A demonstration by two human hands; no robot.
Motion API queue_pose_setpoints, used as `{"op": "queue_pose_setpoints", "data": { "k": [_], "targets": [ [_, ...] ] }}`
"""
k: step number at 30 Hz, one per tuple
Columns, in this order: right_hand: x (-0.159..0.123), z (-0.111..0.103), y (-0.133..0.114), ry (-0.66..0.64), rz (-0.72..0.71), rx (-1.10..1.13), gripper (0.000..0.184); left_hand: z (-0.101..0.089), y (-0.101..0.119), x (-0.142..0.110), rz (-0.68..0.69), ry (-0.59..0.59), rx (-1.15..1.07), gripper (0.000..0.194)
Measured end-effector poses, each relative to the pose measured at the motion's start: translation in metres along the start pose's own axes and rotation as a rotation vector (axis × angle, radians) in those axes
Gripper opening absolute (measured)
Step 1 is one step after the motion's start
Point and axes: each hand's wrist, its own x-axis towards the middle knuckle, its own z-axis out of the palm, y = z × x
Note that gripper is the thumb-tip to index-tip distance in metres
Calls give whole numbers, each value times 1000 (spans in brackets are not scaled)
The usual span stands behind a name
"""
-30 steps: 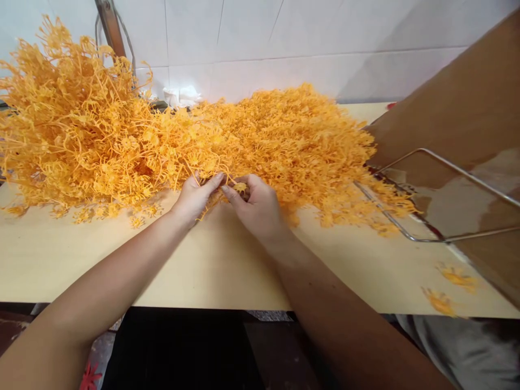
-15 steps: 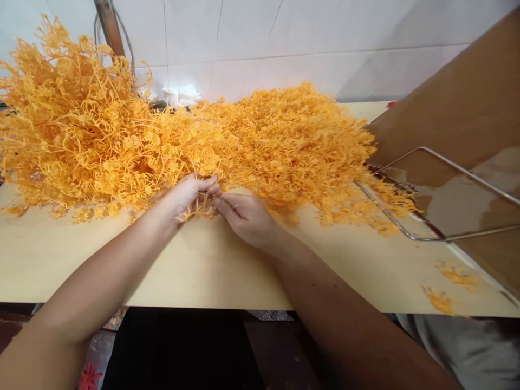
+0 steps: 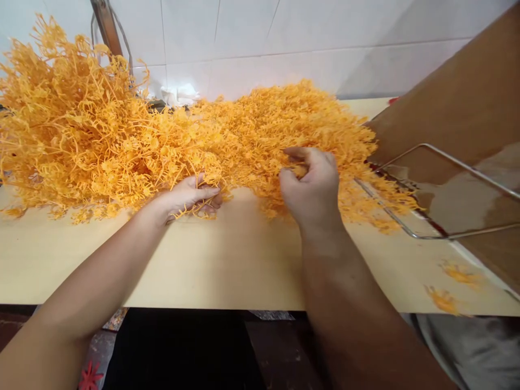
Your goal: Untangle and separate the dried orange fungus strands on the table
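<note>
Along the table (image 3: 195, 271) lies a long heap of orange artificial flower pieces (image 3: 101, 130), thin and spidery, taller on the left. My left hand (image 3: 195, 197) is closed around a thin orange flower stem (image 3: 190, 210) at the heap's front edge; part of its fingers is hidden by the strands. Over the lower right part of the heap (image 3: 260, 124) hovers my right hand (image 3: 312, 181), its thumb and fingers apart and curved. Nothing shows between those fingers.
At the right leans a large brown sheet-like box or board (image 3: 455, 103) with a bent metal wire frame (image 3: 426, 236) before it. Two loose orange pieces (image 3: 442, 299) lie near the front right edge. A white tiled wall (image 3: 252, 32) stands behind, with a crumpled white tissue (image 3: 181, 95) near it.
My right hand has left my left hand and moved right and up to the right part of the heap, its fingers parting. My left hand stays nearly in place with the stem.
</note>
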Motion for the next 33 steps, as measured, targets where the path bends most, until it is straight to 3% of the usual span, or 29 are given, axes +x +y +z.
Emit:
{"op": "queue_pose_setpoints", "data": {
  "k": [3,7,9,13,16,20,24,29,33],
  "targets": [
    [-2,0,-5,192,-29,-213,21,5,0,1,-14,121,18,21],
    [-13,15,-31,-79,-230,-71,22,16,-2,2,-20,201,39,18],
    [-18,25,-37,-224,-248,-5,24,20,-2,1,-6,248,66,18],
    [-19,35,-37,-273,-171,40,15,23,0,1,-2,250,124,15],
    [-16,32,-36,-210,-87,175,8,22,1,1,-12,199,114,10],
    [-12,24,-41,-76,61,413,10,19,-1,2,-47,242,84,12],
    [-12,19,-45,-54,114,464,12,15,-2,-1,-5,233,-4,11],
    [-20,17,-47,-178,-59,290,17,14,-2,-4,22,184,-231,33],
    [-25,20,-47,-343,-188,160,26,20,-2,0,36,333,-332,22]
  ]
}}
